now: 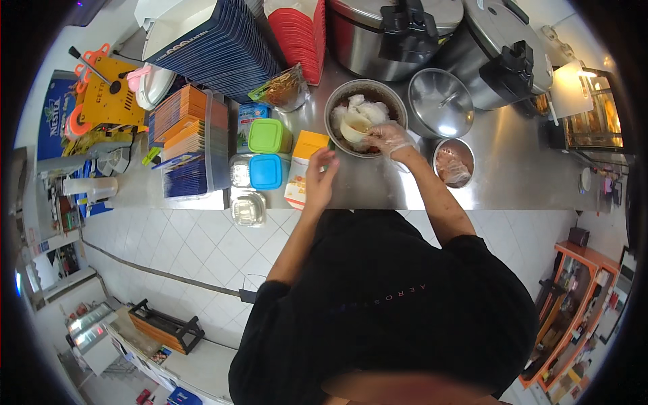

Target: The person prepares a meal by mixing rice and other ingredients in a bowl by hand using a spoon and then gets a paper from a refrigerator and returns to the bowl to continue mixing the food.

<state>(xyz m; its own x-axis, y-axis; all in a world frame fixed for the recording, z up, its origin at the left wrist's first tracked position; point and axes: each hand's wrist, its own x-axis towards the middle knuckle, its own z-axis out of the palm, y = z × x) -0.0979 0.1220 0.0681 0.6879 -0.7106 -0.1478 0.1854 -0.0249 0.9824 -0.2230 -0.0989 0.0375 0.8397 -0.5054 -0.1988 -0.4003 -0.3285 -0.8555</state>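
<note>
My right hand (389, 139), in a clear plastic glove, grips the rim of a small cream-coloured bowl (353, 126). That bowl is tilted inside a round metal pot (401, 116). Beside it in the pot lies a white clumped mass (369, 110), perhaps rice, with dark and reddish matter around it. My left hand (321, 177) is bare, its fingers loosely bent and apart, holding nothing. It hovers by a yellow and white carton (298, 174), overlapping its right edge in view. A metal lid (440, 101) with a handle rests right of the pot.
Right of my forearm stands a metal bowl (454, 163) with crumpled clear plastic inside. Two large cookers (395, 40) line the back. To the left are green (270, 135) and blue (266, 172) lidded tubs, stacked blue boxes (217, 55), red trays (298, 45) and a packet bin (217, 147).
</note>
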